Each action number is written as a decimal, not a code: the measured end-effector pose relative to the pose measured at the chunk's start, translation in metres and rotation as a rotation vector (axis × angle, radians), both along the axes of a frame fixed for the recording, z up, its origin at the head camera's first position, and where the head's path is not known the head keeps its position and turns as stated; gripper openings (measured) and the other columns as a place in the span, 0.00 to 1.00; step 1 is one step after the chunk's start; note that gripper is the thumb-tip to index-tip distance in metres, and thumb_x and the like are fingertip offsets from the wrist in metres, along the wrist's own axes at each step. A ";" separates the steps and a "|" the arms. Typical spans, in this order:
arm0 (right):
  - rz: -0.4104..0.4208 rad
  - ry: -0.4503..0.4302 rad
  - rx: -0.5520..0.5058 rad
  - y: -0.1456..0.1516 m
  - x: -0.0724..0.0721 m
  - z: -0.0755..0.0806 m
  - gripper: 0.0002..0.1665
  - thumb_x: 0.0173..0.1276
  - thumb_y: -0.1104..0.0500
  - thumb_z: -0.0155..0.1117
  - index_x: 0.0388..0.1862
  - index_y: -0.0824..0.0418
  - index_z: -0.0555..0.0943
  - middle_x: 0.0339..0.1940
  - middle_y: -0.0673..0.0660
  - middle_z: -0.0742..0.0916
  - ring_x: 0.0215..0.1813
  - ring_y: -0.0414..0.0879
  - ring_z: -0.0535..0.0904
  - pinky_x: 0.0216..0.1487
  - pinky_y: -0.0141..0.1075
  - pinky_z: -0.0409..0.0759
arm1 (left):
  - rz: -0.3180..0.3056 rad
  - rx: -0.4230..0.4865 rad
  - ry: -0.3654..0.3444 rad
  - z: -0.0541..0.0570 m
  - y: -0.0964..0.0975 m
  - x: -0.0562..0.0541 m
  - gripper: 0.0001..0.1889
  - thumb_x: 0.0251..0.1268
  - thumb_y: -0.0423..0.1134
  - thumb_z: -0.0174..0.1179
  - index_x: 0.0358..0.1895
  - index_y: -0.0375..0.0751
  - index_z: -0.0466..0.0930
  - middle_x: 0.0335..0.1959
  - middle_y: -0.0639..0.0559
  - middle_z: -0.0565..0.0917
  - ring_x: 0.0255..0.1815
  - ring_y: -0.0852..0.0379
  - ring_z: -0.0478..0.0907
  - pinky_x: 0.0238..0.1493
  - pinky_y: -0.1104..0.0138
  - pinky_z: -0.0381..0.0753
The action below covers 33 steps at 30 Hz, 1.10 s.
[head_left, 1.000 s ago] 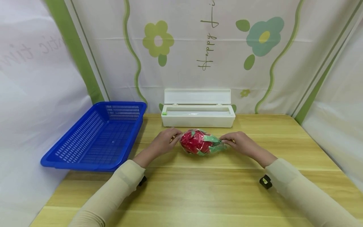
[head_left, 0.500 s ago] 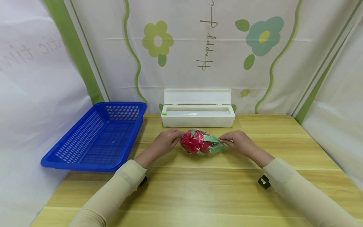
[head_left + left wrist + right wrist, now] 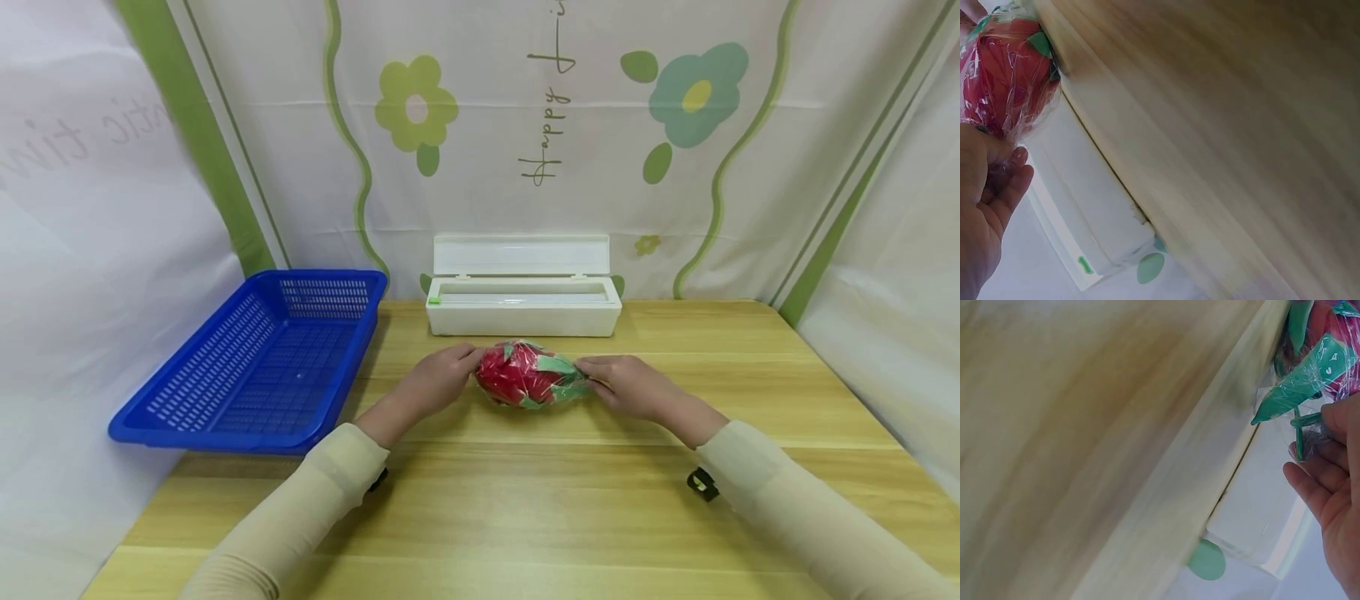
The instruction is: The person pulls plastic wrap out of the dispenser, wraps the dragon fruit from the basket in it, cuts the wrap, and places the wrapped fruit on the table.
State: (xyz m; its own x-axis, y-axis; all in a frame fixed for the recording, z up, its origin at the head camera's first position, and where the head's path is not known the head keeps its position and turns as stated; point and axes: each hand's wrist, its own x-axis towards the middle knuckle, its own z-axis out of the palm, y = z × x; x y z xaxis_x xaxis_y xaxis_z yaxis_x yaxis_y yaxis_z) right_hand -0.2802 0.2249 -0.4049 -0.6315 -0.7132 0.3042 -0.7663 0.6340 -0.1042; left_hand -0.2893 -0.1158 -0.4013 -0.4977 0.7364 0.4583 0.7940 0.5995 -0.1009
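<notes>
A red dragon fruit point(image 3: 517, 375) with green leaf tips is covered in clear plastic wrap, between the two hands. The left hand point(image 3: 438, 379) pinches the gathered wrap at the fruit's left end; in the left wrist view its thumb and fingers point(image 3: 1015, 181) close on the twisted film. At the leafy end the right hand point(image 3: 630, 385) pinches the wrap's other end, and in the right wrist view green leaf tips point(image 3: 1300, 428) show inside the film by the thumb. Whether the fruit touches the table is hard to tell.
Behind the fruit stands a white cling film box point(image 3: 525, 321) with its lid raised. A blue perforated basket point(image 3: 352, 367) sits at the left of the wooden table point(image 3: 540, 517). Printed fabric point(image 3: 487, 192) hangs along the back and sides.
The right hand has shifted its fingers slightly inward along the wrap's end. The left hand has turned a little, and the fruit has barely moved.
</notes>
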 end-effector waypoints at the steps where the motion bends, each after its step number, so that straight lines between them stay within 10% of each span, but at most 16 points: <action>1: 0.001 0.003 -0.002 0.000 0.000 -0.001 0.22 0.64 0.67 0.65 0.58 0.72 0.78 0.54 0.67 0.83 0.55 0.59 0.80 0.53 0.50 0.79 | 0.001 -0.006 0.006 0.000 0.000 0.000 0.21 0.62 0.22 0.60 0.59 0.34 0.77 0.42 0.43 0.83 0.41 0.52 0.83 0.41 0.67 0.83; 33: -0.034 -0.036 -0.018 -0.001 -0.001 -0.003 0.22 0.67 0.65 0.64 0.60 0.70 0.77 0.55 0.66 0.83 0.56 0.59 0.80 0.53 0.49 0.79 | 0.031 0.041 0.160 -0.005 0.000 -0.002 0.06 0.60 0.25 0.63 0.38 0.38 0.85 0.28 0.48 0.81 0.25 0.57 0.80 0.25 0.70 0.81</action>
